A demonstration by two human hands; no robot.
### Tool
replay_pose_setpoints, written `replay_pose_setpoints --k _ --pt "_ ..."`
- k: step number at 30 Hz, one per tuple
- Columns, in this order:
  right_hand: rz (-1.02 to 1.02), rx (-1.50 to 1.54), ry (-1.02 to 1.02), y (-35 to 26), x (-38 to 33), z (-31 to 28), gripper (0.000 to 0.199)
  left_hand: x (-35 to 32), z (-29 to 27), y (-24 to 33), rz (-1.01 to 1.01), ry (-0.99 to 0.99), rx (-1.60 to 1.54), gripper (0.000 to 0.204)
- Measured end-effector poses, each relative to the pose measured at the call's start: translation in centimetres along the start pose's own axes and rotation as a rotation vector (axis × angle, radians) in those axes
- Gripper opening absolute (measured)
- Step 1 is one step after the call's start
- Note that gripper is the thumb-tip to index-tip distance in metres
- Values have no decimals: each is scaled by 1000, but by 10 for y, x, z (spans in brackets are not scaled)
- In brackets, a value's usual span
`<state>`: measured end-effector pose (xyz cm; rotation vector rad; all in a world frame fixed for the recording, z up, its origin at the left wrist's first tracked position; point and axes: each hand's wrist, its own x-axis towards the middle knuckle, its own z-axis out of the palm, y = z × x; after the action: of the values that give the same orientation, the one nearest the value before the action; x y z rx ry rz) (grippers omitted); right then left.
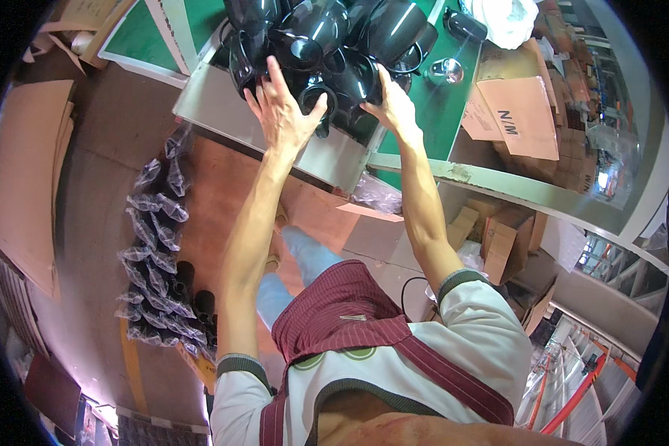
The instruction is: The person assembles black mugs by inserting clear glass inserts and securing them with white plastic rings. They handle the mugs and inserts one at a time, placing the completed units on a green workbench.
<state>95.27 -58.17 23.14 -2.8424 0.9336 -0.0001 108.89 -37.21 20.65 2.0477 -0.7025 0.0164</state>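
Note:
A pile of glossy black jug-like vessels [308, 30], some with looped handles, fills the near part of the green-topped bench at the top of the view. My left hand [281, 119] lies against the pile's near left side, fingers spread, index stretched forward and thumb out toward a round black opening [317, 99]. On the right, my right hand [394, 110] rests against another black vessel [360, 74], thumb and index finger wide apart; its other fingers are partly hidden. Neither hand shows a closed grip.
Right of the pile are a small black piece [464, 26], a shiny clear item [446, 70], white plastic [502, 18] and an open cardboard box [516, 111]. Rows of plastic-wrapped dark items [152, 245] stand on the floor at left. A pale metal rail [498, 182] crosses the right side.

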Motion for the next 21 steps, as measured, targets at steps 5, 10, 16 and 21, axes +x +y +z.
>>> replay_pose_setpoints --k 5,10,16,21 --pt "73 58 -18 -4 -21 3 108 -21 -2 -19 -137 -31 -5 122" --pt "104 150 -22 5 -50 19 107 -34 7 -26 -122 30 -95 110" --pt "126 235 8 5 -69 21 111 -40 19 -24 -96 81 -147 106" --pt "79 148 35 -18 -86 11 98 -50 13 -32 -171 104 -157 110"
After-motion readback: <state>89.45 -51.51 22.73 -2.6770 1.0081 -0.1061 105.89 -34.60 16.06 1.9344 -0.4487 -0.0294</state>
